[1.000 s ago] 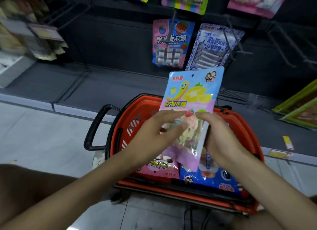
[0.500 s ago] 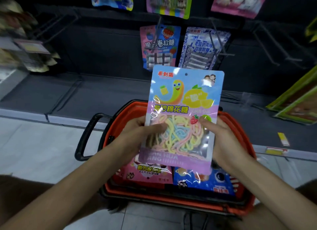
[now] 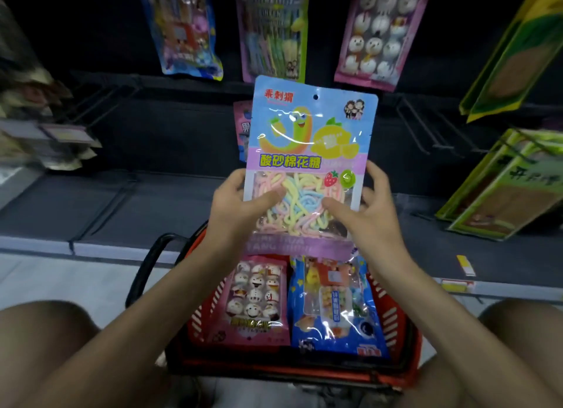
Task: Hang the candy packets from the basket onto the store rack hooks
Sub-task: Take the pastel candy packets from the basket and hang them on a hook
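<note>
Head view.
- Centre: candy packet upright, hang hole at 12 o'clock, held above basket.
- Left hand grips 9 o'clock edge, right hand grips 3 o'clock edge. Thumbs on front; other fingers mostly hidden behind.
- Basket at 6 o'clock, far rim hidden. Two inside: pink packet, blue packet.
- At 12 o'clock: three hung packets, tops cut off.
- Fourth packet mostly hidden behind held one.

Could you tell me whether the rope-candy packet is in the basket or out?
Out: the left hand and right hand hold the packet upright above the basket.
</note>
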A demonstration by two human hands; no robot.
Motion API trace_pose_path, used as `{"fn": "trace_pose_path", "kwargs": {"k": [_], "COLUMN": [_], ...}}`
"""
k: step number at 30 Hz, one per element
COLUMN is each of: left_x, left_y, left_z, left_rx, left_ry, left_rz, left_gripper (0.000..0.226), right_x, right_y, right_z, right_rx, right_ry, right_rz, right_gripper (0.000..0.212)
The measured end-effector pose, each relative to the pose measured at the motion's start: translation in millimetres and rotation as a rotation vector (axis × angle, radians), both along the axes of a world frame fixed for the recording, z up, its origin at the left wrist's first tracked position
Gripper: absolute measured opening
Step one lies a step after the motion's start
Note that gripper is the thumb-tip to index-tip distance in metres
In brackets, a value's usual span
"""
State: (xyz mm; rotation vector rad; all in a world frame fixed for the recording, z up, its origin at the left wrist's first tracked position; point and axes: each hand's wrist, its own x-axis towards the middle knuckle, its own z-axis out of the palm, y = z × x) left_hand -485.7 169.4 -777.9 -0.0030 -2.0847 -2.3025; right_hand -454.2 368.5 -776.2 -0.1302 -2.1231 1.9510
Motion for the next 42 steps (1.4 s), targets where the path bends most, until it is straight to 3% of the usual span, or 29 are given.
{"fn": "trace_pose_path", "kwargs": {"k": [3,15,22,29,34,42], "left_x": [-3.9,-9.6,-40.1,-72.8,-91.4,-117.4], "left_y": [-4.9,-51.5,-75.7,-91.0,-94.6,-102.4], "left_z": [18.9,121.7,190.1,254.7,296.4,348.4], "left_rx": [-0.088,-0.192,-0.213,-0.237,-0.266,-0.404], "left_ry": [0.107,0.424,0.531,0.611,0.661,0.664], "left_rz": [0.064,0.171,0.281,0.355,0.369,0.41], "left_gripper": [0.038,0.052,0.057,0.076,0.062,0.078], "right_x": [-4.9,-35.7,-63.6,-92.4,-114.0,-149.1], "right_y": [-6.6,-45.5,-71.1,-89.1,-99.5,-114.9], "right_z": [23.8,136.7,208.8,279.4,325.1,381.5], "right_rx": [0.054,0.415,0.494,0.557,0.57,0.672], "right_ry": [0.089,0.387,0.507,0.563,0.578,0.606], "right_rz": [-0.014,-0.002,-0.015,-0.019,-0.001,-0.021], "right_gripper": [0.089,0.089,0.091,0.091,0.094,0.096]}}
